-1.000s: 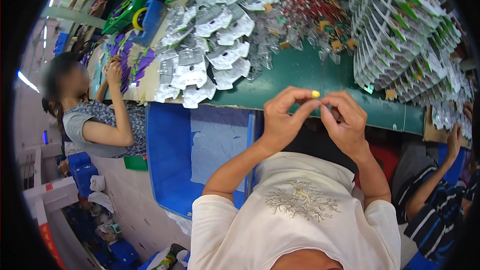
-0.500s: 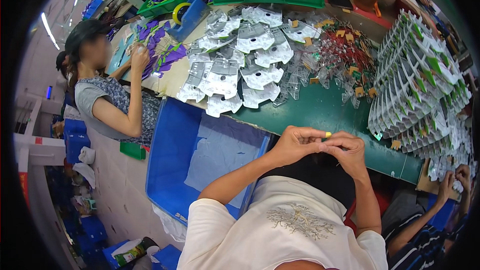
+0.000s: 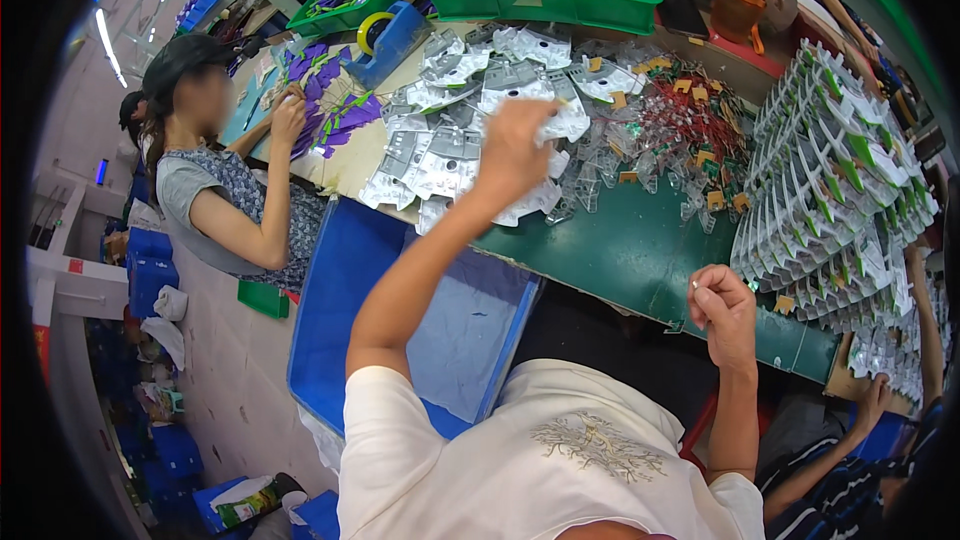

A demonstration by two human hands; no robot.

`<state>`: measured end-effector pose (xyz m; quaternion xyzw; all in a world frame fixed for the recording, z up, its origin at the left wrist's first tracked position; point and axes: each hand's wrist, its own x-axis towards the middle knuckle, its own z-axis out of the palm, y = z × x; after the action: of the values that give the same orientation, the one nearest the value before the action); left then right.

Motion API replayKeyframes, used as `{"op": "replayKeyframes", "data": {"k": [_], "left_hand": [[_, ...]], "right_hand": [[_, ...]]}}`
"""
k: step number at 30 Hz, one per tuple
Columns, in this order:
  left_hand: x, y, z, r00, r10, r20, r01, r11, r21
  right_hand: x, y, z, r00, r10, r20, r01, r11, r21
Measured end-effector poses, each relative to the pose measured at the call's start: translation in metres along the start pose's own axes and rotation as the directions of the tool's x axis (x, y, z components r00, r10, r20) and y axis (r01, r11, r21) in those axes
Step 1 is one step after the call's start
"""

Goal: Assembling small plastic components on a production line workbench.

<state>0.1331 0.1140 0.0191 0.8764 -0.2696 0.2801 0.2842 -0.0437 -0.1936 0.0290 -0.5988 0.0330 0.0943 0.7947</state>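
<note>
My left hand point(image 3: 518, 152) is stretched out over the heap of silver-grey plastic shells point(image 3: 440, 162) on the bench. Motion smears its fingers, so whether it holds a shell cannot be told. My right hand point(image 3: 724, 308) is raised by the bench's front edge, its fingers curled and pinched together. Something tiny and pale may sit at its fingertips, too small to name. Beside the shells lies a jumble of clear plastic pieces point(image 3: 592, 172) and small boards with red wires point(image 3: 690, 120).
Tall stacks of white-and-green shells point(image 3: 830, 155) stand on the right. A blue bin point(image 3: 325, 325) sits below the bench at left. Behind are a blue tape dispenser point(image 3: 390, 45) and green trays point(image 3: 540, 6). One co-worker point(image 3: 235, 200) works at left; another's hand point(image 3: 872, 402) shows at lower right.
My hands were together in front of me, a small yellow thing at the left fingertips. They have parted: the left went forward to the shells, the right slightly rightward.
</note>
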Motion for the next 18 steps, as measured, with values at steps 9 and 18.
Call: {"op": "replayKeyframes", "data": {"k": [9, 18], "left_hand": [[0.022, -0.050, -0.005, 0.997, 0.072, 0.043, -0.083, 0.891, 0.446], [-0.108, 0.142, -0.006, 0.934, 0.288, 0.213, -0.291, 0.957, -0.016]], "right_hand": [[-0.021, 0.000, 0.004, 0.999, 0.041, -0.034, -0.047, 0.980, -0.193], [-0.027, 0.000, -0.023, 0.976, -0.090, -0.196, -0.023, 0.860, -0.510]]}}
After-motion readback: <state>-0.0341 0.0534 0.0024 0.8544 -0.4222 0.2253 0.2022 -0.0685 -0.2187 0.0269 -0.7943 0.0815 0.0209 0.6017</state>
